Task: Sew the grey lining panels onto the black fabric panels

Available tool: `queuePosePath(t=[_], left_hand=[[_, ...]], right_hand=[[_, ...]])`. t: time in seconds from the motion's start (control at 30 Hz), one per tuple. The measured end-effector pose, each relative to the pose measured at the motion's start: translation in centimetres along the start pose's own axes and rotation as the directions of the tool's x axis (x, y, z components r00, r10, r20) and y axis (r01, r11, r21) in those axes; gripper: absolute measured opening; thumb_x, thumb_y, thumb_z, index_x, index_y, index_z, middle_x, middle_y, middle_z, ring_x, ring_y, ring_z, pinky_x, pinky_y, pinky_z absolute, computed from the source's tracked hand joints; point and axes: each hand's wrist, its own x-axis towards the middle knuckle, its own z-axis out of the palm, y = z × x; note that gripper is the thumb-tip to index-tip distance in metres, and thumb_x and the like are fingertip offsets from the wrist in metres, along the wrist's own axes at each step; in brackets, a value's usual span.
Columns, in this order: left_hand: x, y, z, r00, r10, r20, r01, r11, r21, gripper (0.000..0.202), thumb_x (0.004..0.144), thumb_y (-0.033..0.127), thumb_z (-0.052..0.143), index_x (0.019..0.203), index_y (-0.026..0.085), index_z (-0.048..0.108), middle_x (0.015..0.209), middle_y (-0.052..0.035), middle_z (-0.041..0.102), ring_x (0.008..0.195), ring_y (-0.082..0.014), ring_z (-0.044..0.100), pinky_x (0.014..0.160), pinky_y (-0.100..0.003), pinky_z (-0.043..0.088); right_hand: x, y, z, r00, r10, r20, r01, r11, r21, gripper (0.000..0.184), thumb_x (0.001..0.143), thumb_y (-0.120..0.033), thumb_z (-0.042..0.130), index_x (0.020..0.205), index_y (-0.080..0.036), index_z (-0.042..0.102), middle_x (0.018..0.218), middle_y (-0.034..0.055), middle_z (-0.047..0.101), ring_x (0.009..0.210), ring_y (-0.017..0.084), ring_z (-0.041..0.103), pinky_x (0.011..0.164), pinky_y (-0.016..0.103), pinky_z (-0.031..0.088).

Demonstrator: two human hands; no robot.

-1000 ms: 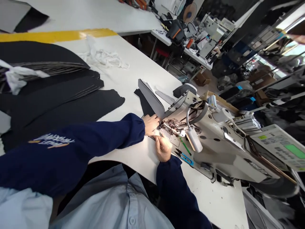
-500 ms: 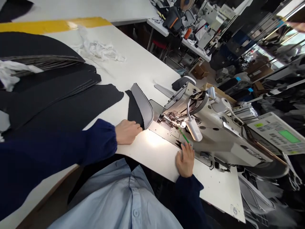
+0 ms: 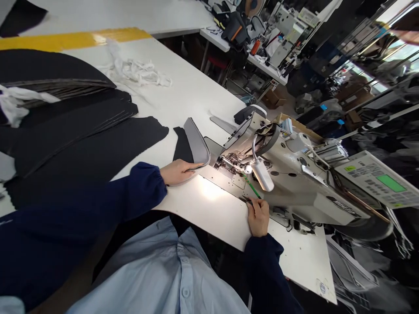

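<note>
My left hand [image 3: 178, 171] grips the near edge of a fabric piece, with the index finger stretched along its rim. This piece has a grey panel [image 3: 197, 141] with a curved edge and a black part [image 3: 183, 146] beside it. It lies on the table just left of the sewing machine's needle area [image 3: 227, 162]. At the machine's front edge, my right hand [image 3: 258, 216] is closed around small dark thread snips [image 3: 245, 199], whose pointed tips stick out to the left. A green strip [image 3: 251, 186] runs from the needle area toward this hand.
The sewing machine [image 3: 294, 187] with its lamp [image 3: 263, 175] and control panel [image 3: 379, 179] fills the right side. Stacked black fabric pieces [image 3: 81, 144] lie at left. White cloth strips [image 3: 140, 72] and yellow tape [image 3: 75, 40] are farther back on the table [image 3: 193, 93].
My left hand has shifted its hold on the fabric piece, with the index finger now extended along the edge. My right hand, earlier spread flat over the snips, has closed on them.
</note>
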Motion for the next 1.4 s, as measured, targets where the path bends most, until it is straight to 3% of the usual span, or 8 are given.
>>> queuePosePath(t=[0.1, 0.2, 0.3, 0.5, 0.7, 0.9, 1.2, 1.4], left_hand=[[-2.5, -0.6, -1.2, 0.996, 0.053, 0.073, -0.032, 0.962, -0.27, 0.058, 0.095, 0.042, 0.04, 0.144, 0.012, 0.044, 0.056, 0.0043, 0.058, 0.05, -0.0092, 0.048, 0.056, -0.016, 0.037], [-5.0, 0.1, -2.4, 0.991, 0.049, 0.122, 0.011, 0.895, -0.446, 0.061, 0.091, 0.048, 0.047, 0.139, 0.01, 0.051, 0.08, -0.0016, 0.071, 0.07, -0.0114, 0.06, 0.066, -0.015, 0.044], [-6.2, 1.1, -3.1, 0.987, 0.042, 0.158, 0.052, 0.836, -0.546, 0.058, 0.086, 0.049, 0.054, 0.131, 0.012, 0.059, 0.111, -0.006, 0.07, 0.099, -0.0173, 0.063, 0.085, -0.019, 0.047], [-6.6, 2.3, -3.6, 0.98, 0.122, 0.157, -0.01, 0.819, -0.574, 0.053, 0.086, 0.048, 0.057, 0.125, 0.014, 0.064, 0.118, -0.0053, 0.069, 0.115, -0.0202, 0.059, 0.101, -0.025, 0.042], [-6.8, 2.5, -3.5, 0.969, 0.194, 0.153, -0.064, 0.796, -0.602, 0.051, 0.086, 0.05, 0.059, 0.118, 0.011, 0.068, 0.118, -0.0064, 0.068, 0.107, -0.0189, 0.062, 0.098, -0.022, 0.044], [-6.6, 2.4, -3.4, 0.96, 0.228, 0.164, -0.065, 0.748, -0.66, 0.048, 0.083, 0.046, 0.065, 0.116, 0.011, 0.07, 0.113, -0.0052, 0.071, 0.103, -0.0182, 0.062, 0.096, -0.021, 0.045], [-6.5, 2.3, -3.2, 0.959, 0.198, 0.201, -0.024, 0.768, -0.64, 0.042, 0.084, 0.039, 0.063, 0.118, 0.015, 0.069, 0.11, -0.002, 0.071, 0.095, -0.0169, 0.064, 0.089, -0.02, 0.046], [-6.4, 3.0, -3.3, 0.961, 0.204, 0.189, -0.026, 0.742, -0.67, 0.043, 0.081, 0.044, 0.067, 0.107, 0.01, 0.074, 0.088, 0.0002, 0.072, 0.081, -0.0143, 0.061, 0.076, -0.016, 0.047]], right_hand=[[1.1, -1.6, -0.2, 1.0, -0.001, -0.018, 0.003, 0.988, 0.155, 0.024, 0.096, -0.027, 0.045, 0.093, -0.019, 0.068, 0.086, 0.0073, 0.055, 0.078, 0.02, 0.058, 0.067, 0.035, 0.05], [3.3, -5.2, -0.2, 0.998, -0.05, 0.027, 0.04, 0.953, 0.3, 0.025, 0.098, -0.024, 0.041, 0.103, -0.021, 0.065, 0.082, 0.0046, 0.056, 0.073, 0.018, 0.058, 0.064, 0.031, 0.048], [6.4, -9.8, -0.6, 0.975, -0.183, 0.124, 0.131, 0.931, 0.341, 0.033, 0.101, -0.027, 0.034, 0.119, -0.022, 0.061, 0.074, 0.0011, 0.049, 0.062, 0.015, 0.052, 0.057, 0.027, 0.044], [12.5, -16.3, -2.1, 0.816, -0.536, 0.215, 0.459, 0.828, 0.321, 0.04, 0.101, -0.042, 0.036, 0.129, -0.021, 0.055, 0.085, 0.0044, 0.052, 0.067, 0.015, 0.053, 0.055, 0.025, 0.04], [14.9, -17.0, -2.8, 0.734, -0.627, 0.26, 0.52, 0.765, 0.38, 0.037, 0.101, -0.046, 0.035, 0.099, -0.017, 0.059, 0.078, 0.0023, 0.057, 0.065, 0.012, 0.056, 0.052, 0.023, 0.034], [14.7, -17.0, -2.8, 0.689, -0.672, 0.272, 0.555, 0.731, 0.398, 0.039, 0.102, -0.048, 0.033, 0.096, -0.017, 0.057, 0.074, 0.0004, 0.056, 0.058, 0.01, 0.052, 0.05, 0.023, 0.027], [13.5, -16.9, -2.5, 0.718, -0.648, 0.255, 0.559, 0.754, 0.344, 0.036, 0.103, -0.04, 0.034, 0.088, -0.018, 0.058, 0.074, 0.0014, 0.061, 0.057, 0.01, 0.053, 0.05, 0.024, 0.026], [13.7, -17.6, -3.0, 0.717, -0.645, 0.263, 0.566, 0.76, 0.319, 0.038, 0.101, -0.047, 0.036, 0.096, -0.017, 0.058, 0.075, 0.002, 0.059, 0.059, 0.011, 0.054, 0.05, 0.023, 0.027]])
